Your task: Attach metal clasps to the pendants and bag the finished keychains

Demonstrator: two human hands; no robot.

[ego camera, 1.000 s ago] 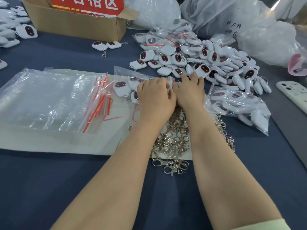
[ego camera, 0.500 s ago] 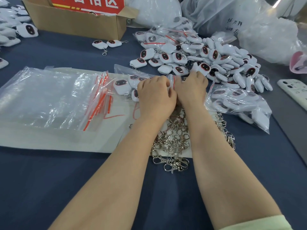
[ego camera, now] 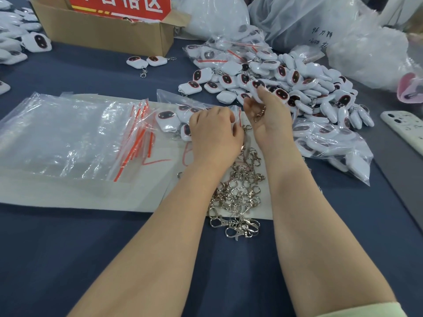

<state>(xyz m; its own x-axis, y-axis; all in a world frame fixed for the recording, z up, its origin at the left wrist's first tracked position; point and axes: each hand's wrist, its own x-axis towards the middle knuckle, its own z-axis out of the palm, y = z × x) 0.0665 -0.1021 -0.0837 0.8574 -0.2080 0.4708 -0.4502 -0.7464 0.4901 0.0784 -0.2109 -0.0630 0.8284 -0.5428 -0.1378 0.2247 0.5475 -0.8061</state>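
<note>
Right hand [ego camera: 269, 115] pinching a pendant [ego camera: 257, 86], clasp dangling, left hand [ego camera: 215, 131] apart, gripping the bag [ego camera: 169, 98] mouth, loose clasps [ego camera: 238, 193] between forearms

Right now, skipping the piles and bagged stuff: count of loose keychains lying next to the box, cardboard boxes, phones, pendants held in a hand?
keychains loose beside the box: 2
cardboard box: 1
phone: 1
pendant held in the right hand, clasp hanging below it: 1
total: 5
</note>
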